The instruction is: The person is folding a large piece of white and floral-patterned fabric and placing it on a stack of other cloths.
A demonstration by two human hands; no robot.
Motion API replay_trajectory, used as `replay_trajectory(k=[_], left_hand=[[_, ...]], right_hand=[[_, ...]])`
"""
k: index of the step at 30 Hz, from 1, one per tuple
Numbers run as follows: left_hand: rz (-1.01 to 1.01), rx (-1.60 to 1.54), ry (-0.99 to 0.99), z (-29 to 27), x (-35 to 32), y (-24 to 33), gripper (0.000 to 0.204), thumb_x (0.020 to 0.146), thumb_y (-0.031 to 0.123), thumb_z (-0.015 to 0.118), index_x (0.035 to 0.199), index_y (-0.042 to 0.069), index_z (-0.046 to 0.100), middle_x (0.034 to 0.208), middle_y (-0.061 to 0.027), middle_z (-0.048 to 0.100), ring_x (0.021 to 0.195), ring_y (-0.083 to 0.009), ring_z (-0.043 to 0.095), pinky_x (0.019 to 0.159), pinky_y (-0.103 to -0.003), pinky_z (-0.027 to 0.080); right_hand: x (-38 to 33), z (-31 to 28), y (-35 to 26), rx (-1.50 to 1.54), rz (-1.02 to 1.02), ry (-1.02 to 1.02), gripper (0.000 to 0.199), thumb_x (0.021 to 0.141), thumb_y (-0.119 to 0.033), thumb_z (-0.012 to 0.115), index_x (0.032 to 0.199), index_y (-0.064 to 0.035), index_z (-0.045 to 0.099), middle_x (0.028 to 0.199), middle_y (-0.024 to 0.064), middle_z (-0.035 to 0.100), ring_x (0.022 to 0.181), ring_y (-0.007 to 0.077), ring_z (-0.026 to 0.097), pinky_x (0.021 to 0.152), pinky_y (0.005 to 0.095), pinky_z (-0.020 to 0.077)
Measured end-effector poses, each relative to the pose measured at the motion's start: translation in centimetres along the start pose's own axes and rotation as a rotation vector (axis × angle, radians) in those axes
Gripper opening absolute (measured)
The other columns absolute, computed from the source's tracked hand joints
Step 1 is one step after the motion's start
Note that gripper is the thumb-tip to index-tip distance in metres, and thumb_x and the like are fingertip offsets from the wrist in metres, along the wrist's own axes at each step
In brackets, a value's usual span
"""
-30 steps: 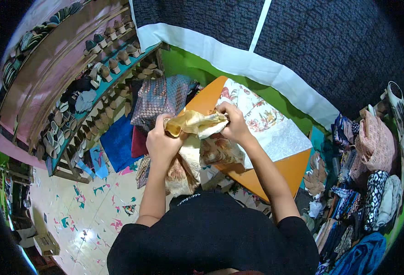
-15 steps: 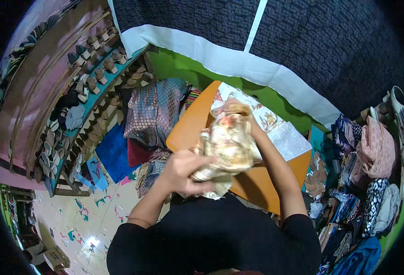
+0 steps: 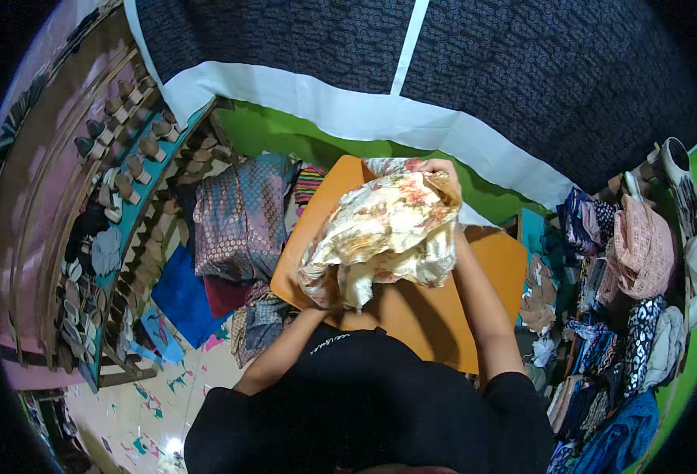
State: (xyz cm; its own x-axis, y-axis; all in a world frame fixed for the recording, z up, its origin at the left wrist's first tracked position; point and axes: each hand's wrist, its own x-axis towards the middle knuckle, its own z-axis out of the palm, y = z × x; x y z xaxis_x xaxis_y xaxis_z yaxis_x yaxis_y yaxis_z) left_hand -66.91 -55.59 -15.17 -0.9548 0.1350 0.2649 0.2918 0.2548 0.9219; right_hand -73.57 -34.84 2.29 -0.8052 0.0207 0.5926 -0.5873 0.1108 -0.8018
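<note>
A cream floral cloth (image 3: pixel 388 225) with orange-red blossoms hangs bunched in loose folds over an orange board-like surface (image 3: pixel 490 257). At the cloth's upper right corner, the fingers of my right hand (image 3: pixel 445 171) are closed on its edge. My left hand is covered by the lower left folds; only the wrist (image 3: pixel 310 316) shows, so its fingers are hidden. Part of a white, patterned cloth (image 3: pixel 392 164) shows behind the floral one, on the far side of the surface.
Left of the surface lie folded shiny patterned fabrics (image 3: pixel 242 213) and a blue cloth (image 3: pixel 186 296). A rack of wooden shoe forms (image 3: pixel 139 170) curves along the left. Stacked fabrics (image 3: pixel 593 332) and a pink knitted cloth (image 3: pixel 640 249) fill the right. Scraps litter the floor (image 3: pixel 123 423).
The floral cloth has spread from a compact bundle into wider, draped folds. My left hand has slipped beneath it, while my right hand has moved slightly right in the view.
</note>
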Motion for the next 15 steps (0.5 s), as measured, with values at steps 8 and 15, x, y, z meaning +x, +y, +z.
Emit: replay_trajectory(k=[8,15], left_hand=[[0.171,-0.501,-0.074,-0.2,18.3,2.0,0.048,0.082,0.027,0.046,0.119,-0.002,0.035,0.122,-0.0158,0.038,0.111,-0.0263,0.038,0.094,-0.038,0.031],[-0.11,-1.141,-0.414,-1.4,35.9,5.3,0.042,0.082,0.017,0.048,0.116,-0.006,0.037,0.113,-0.0174,0.046,0.1,-0.0234,0.049,0.085,-0.033,0.043]], right_hand=[[7.3,-4.9,0.0,-0.295,0.124,0.162,0.017,0.072,-0.008,0.052,0.088,-0.0041,0.045,0.069,0.0121,0.054,0.065,0.0196,0.054,0.054,0.0302,0.0406],[11.1,-15.3,5.7,-1.072,0.146,0.075,0.019,0.074,-0.013,0.047,0.092,-0.0068,0.048,0.083,0.0173,0.056,0.082,0.0358,0.052,0.064,0.0413,0.0407]])
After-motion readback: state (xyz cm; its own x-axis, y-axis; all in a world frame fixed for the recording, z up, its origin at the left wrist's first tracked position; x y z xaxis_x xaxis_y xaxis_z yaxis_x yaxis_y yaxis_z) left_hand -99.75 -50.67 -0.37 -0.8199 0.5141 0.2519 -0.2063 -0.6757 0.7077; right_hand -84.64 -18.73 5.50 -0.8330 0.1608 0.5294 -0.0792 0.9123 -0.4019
